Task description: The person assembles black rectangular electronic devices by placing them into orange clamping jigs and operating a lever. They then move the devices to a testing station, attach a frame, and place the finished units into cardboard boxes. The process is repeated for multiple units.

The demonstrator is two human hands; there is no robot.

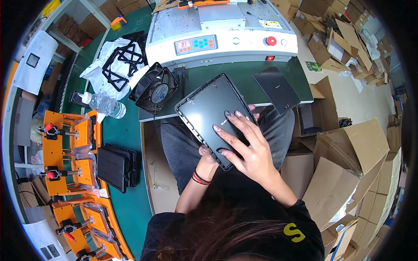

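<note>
A dark tablet back cover (208, 111) with a clip-lined rim is tilted over my lap, its smooth face up. My left hand (208, 155) grips it from beneath, the thumb at the near left edge and some fingertips showing past the right edge; the rest of that hand is hidden under the cover. My right hand (249, 145) lies across the cover's lower right part, fingers spread and touching a small light mark near the middle. Another thin dark panel (277, 90) rests at the right edge of the green table, partly overhanging it.
A white machine (222, 45) with a control panel and red button stands ahead. Left of my hands are a black fan (156, 89), a water bottle (104, 105), black frames (122, 65), a stack of dark covers (115, 167) and orange clamp fixtures (56, 152). Cardboard boxes (344, 161) crowd the right.
</note>
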